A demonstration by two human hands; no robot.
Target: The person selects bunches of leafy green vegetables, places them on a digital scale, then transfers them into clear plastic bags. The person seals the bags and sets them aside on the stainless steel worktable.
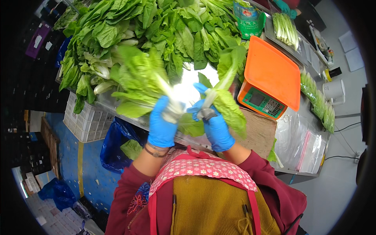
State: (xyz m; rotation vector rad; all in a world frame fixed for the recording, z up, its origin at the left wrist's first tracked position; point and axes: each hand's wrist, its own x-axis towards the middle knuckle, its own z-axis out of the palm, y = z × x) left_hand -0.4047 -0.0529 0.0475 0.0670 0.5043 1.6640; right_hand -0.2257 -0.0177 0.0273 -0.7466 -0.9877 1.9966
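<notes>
Blue gloves cover both hands, which are raised over the near edge of the metal table. My left hand [163, 123] is closed on the pale base of a leafy green vegetable [141, 79], its leaves fanning up and to the left, somewhat blurred. In my right hand [216, 123] are the stalks of some leafy greens [227, 70]; one leaf points up and another hangs down to the right. Dark greyish material shows at the fingers of both hands. Behind them lies a big heap of leafy greens [176, 32].
An orange digital scale [271, 73] stands right of the hands, beside a green printed bag [249, 22]. Bagged vegetables [317, 101] and clear plastic bags [293, 147] lie farther right. Below left are a white plastic crate [85, 120] and a blue bin liner [113, 152]. A co-worker's gloved hands [285, 7] show top right.
</notes>
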